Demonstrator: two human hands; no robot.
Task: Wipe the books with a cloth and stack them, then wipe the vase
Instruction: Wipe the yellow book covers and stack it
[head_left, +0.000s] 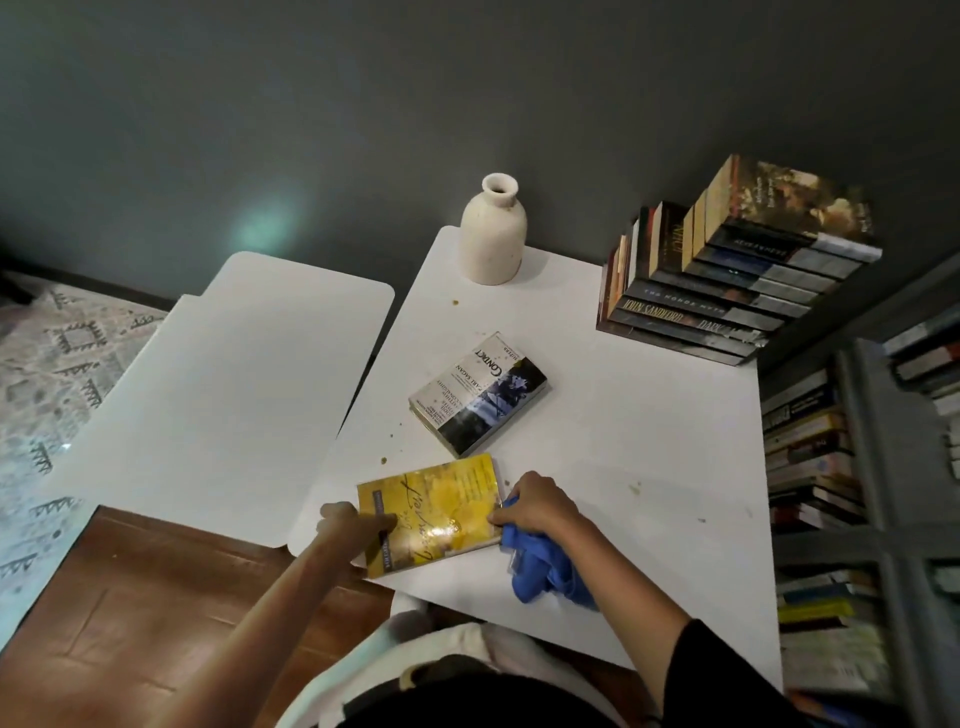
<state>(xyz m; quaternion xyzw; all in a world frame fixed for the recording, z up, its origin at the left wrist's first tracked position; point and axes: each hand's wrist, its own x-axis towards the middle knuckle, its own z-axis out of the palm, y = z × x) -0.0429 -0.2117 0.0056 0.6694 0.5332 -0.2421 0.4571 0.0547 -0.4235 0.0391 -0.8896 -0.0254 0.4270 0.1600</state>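
1. Steadying a yellow book (441, 504) at the white table's (649, 467) near edge, the left hand (353, 525) presses on its left side.
2. The right hand (535, 504) grips a blue cloth (540, 566) against the book's right edge.
3. Judged progress: a tall stack (727, 280) stands far right; one loose book (480, 392) and the vase (493, 234) seem unwiped.

Both arms reach forward from the near edge. The bare left arm angles far and right; the left hand (353, 525) lies palm down, fingers stretched onto the left edge of a book (441, 506). The right arm wears a dark sleeve; the right hand (535, 506), knuckles up, grips a cloth (540, 566), fingertips at the book's right edge.
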